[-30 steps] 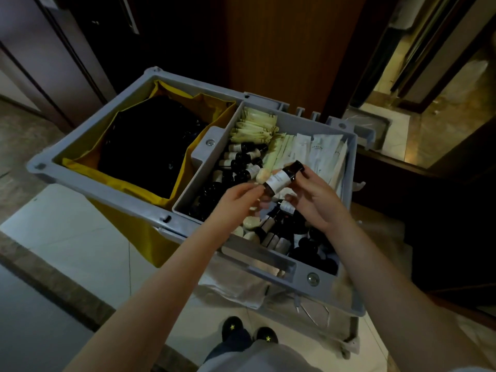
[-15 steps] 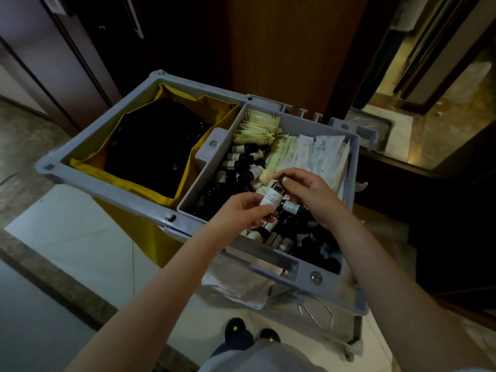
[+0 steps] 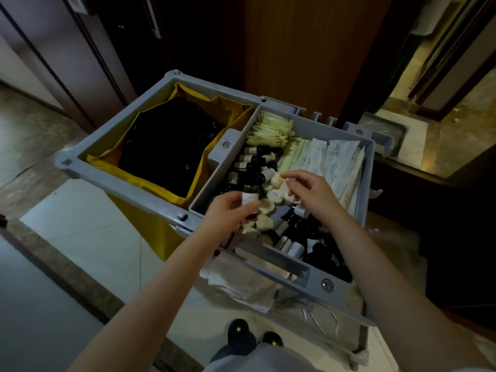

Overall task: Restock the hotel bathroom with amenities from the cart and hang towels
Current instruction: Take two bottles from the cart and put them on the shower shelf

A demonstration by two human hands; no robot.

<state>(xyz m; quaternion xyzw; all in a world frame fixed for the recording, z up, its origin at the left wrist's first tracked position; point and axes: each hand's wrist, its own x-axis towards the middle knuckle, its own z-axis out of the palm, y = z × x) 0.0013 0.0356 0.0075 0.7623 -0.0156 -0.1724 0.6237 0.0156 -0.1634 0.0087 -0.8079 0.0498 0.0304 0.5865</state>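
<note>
Your left hand (image 3: 230,213) pinches a small labelled bottle (image 3: 249,196) between thumb and fingertips, dark cap up, just above the 9 o'clock side of the amenity compartment in the grey cart tray (image 3: 316,280). Your right hand (image 3: 308,191) hovers at the compartment's centre over the round wrapped soaps (image 3: 265,206), fingers loosely curled. Whether it pinches one of them, you cannot tell from here.

More dark bottles (image 3: 259,167) lie toward 10 o'clock and others (image 3: 308,244) toward 5 o'clock. Pale sachets (image 3: 271,130) fill the 11 o'clock corner and long white packets (image 3: 336,162) stand along 2 o'clock. The yellow bag (image 3: 204,167) with its dark lining gapes beyond the divider at 9 o'clock.

Watch these risks:
- The grip on the bottle is fingertip-only. Adding a soap to that hand will likely loosen it, and the bottle could drop into the bag or onto the tiled floor (image 3: 88,232).
- The bottles look alike in this dim light. Read the label, or you may carry two of one kind.
- The soaps lie heaped and loose. Digging with curled fingers could roll them under the bottles.
- Your forearms cross the tray's near rim, so a quick pull-back may snag it and jolt the cart.
</note>
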